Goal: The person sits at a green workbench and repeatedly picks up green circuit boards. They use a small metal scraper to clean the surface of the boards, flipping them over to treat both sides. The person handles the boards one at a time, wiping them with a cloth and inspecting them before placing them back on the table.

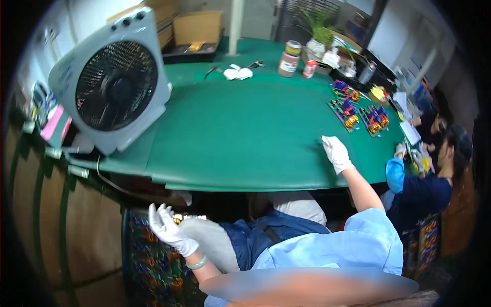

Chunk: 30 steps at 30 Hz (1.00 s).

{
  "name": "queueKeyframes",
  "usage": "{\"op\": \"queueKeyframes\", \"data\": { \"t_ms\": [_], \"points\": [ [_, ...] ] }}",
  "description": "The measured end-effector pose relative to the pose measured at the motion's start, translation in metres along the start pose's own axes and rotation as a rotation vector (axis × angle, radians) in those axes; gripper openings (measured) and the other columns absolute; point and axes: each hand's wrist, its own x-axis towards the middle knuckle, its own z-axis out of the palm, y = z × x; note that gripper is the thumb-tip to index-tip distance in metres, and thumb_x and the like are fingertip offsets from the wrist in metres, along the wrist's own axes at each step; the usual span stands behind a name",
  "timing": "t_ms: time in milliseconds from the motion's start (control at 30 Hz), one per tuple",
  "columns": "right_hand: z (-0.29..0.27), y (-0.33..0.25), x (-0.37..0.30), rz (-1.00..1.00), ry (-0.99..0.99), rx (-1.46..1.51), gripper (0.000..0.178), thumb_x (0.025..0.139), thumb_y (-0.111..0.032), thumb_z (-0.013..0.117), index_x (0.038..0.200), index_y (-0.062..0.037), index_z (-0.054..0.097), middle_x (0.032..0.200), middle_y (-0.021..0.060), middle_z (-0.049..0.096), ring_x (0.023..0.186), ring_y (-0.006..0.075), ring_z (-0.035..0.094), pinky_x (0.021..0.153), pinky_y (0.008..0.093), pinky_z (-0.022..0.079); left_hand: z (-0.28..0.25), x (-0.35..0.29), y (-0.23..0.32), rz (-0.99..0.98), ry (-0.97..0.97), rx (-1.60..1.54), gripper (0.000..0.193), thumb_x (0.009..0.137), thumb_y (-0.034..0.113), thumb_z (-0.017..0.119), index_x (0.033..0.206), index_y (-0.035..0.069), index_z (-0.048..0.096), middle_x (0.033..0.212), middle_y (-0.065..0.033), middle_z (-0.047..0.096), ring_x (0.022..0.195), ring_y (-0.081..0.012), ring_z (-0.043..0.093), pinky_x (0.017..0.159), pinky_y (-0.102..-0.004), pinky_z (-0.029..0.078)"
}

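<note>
My right hand (pixel 336 153), in a white glove, is over the right part of the green table mat (pixel 240 133). Its fingertips are pinched together; whatever is between them is too small to make out. Beyond it to the right lie three circuit boards with copper coils and blue and purple parts, the closest being this board (pixel 346 115). My left hand (pixel 168 230), also gloved in white, is below the table edge beside my leg. Its fingers are spread and nothing shows in them. Under it on the left sits a crate of many similar boards (pixel 153 266).
A large grey box fan (pixel 118 84) stands at the table's left. At the back are a white cloth (pixel 238 73), cutters (pixel 255 64), a brownish jar (pixel 289 60), a red-white can (pixel 309 69) and a potted plant (pixel 318 36). A co-worker (pixel 424 189) sits close on the right.
</note>
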Motion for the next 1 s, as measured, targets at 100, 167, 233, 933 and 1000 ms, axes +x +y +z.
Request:
{"op": "queueKeyframes", "data": {
  "t_ms": [100,167,233,933,1000],
  "points": [
    [-0.009,0.054,0.029,0.015,0.148,-0.141,0.022,0.092,-0.015,0.058,0.113,-0.0124,0.066,0.106,0.0146,0.066,0.098,0.0337,0.064,0.085,0.0403,0.052,0.079,-0.030,0.028,0.026,-0.359,-0.107,0.031,0.096,0.008,0.062,0.125,-0.001,0.057,0.108,-0.0130,0.068,0.087,-0.0159,0.065,0.078,-0.0283,0.054],
    [-0.018,0.113,0.045,0.054,0.171,-0.235,0.027,0.093,-0.013,0.055,0.119,-0.0134,0.063,0.114,0.0149,0.064,0.103,0.0343,0.063,0.087,0.0408,0.052,0.122,-0.055,0.032,-0.073,-0.597,-0.057,0.028,0.092,-0.001,0.063,0.120,-0.002,0.062,0.103,-0.0111,0.068,0.088,-0.0131,0.065,0.081,-0.0256,0.053],
    [-0.029,0.128,0.068,0.093,0.082,-0.197,0.033,0.095,-0.011,0.050,0.126,-0.0146,0.060,0.127,0.0127,0.059,0.108,0.0337,0.062,0.091,0.0406,0.051,0.151,-0.071,0.033,-0.176,-0.770,0.026,0.028,0.091,0.001,0.065,0.119,-0.001,0.064,0.099,-0.0083,0.068,0.085,-0.0114,0.063,0.078,-0.0245,0.052],
    [-0.127,-0.093,0.150,-0.262,-0.599,0.118,0.040,0.076,-0.046,0.062,0.088,-0.0095,0.074,0.082,0.0176,0.070,0.077,0.0347,0.068,0.069,0.0419,0.055,0.197,-0.086,0.035,-0.355,-0.734,0.197,0.034,0.093,0.011,0.063,0.124,-0.002,0.059,0.099,-0.0119,0.069,0.066,-0.0082,0.060,0.049,-0.0173,0.041],
    [-0.118,-0.133,0.140,-0.495,-0.644,0.117,0.038,0.082,-0.042,0.059,0.110,-0.0192,0.072,0.092,0.0126,0.071,0.083,0.0328,0.068,0.072,0.0397,0.055,0.192,-0.075,0.029,-0.333,-0.672,0.094,0.036,0.100,0.018,0.054,0.130,-0.002,0.052,0.105,-0.0191,0.066,0.063,-0.0085,0.060,0.044,-0.0155,0.039]
  ]
}}
